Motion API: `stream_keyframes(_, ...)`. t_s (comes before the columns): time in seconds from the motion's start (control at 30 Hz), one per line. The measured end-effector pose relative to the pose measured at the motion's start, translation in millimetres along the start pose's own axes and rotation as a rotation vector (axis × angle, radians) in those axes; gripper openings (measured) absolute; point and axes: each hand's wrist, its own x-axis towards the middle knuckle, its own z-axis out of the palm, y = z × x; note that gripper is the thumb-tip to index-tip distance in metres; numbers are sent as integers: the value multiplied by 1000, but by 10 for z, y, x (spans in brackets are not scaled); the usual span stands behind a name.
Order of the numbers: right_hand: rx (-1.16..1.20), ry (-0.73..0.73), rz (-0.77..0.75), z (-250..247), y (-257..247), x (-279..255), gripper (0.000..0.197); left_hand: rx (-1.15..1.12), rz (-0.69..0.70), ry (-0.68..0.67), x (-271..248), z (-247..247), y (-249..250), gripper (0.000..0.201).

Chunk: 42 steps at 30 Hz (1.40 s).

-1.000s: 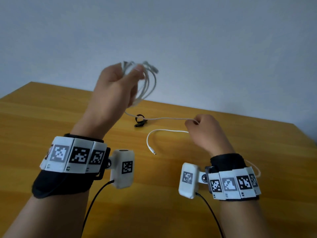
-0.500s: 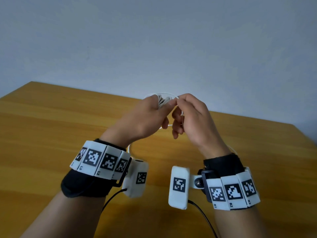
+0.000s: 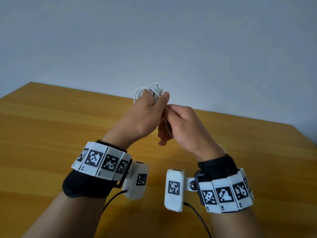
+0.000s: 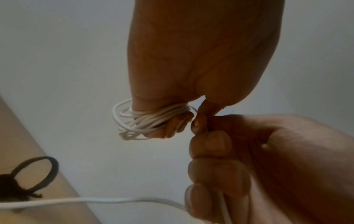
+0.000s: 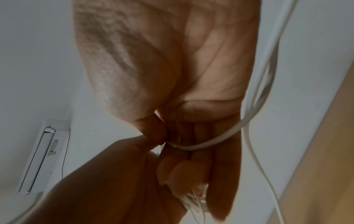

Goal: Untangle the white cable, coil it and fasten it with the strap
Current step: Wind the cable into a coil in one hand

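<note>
In the head view the left hand (image 3: 145,115) covers most of the white cable (image 3: 151,91) coil; only loop tops show above it. The strap (image 4: 28,178) is hidden there behind the hands, and the left wrist picture's edge cuts it off. The cable's free end runs out of frame below the right hand (image 4: 258,166).
</note>
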Motion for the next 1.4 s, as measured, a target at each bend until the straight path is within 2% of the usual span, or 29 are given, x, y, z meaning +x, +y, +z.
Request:
stream_keyframes(0.2, -54, -177, 79, 13, 23, -8, 44, -201, -81, 159, 9, -11, 60, 31)
stream_keyframes(0.27, -124, -232, 104, 40, 69, 5, 46, -276, -58, 214, 18, -58, 74, 32)
stream_keyframes(0.37, -252, -273, 134, 58, 120, 8, 55, -550, -3, 259, 37, -147, 106, 35)
stream_keyframes(0.53, -454, -265, 190, -34, 225, 1, 56, -767, 49, 323, 38, -363, 123, 33)
stream_keyframes(0.7, -487, -182, 251, -191, 315, 3, 55, -754, 53, 287, 5, -464, 66, 35)
stream_keyframes(0.8, -503, -189, 262, -289, 341, -21, 52, -725, 69, 229, -30, -434, 86, 36)
stream_keyframes(0.97, -536, -88, 271, -361, 444, -6, 56, -565, 71, 152, -59, -423, 60, 37)
stream_keyframes(1.13, -253, -35, 352, -388, 451, 8, 52, -303, 136, 98, -77, -372, 13, 37)
stream_keyframes(1.2, -138, -11, 363, -412, 439, 6, 44, -247, 158, 53, -84, -388, -8, 36)
stream_keyframes(1.3, 183, 38, 402, -440, 386, 17, 26, -193, 171, -22, -96, -393, -13, 36)
stream_keyframes(1.4, 390, 56, 414, -465, 339, 33, 24, -63, 190, -114, -106, -356, -7, 37)
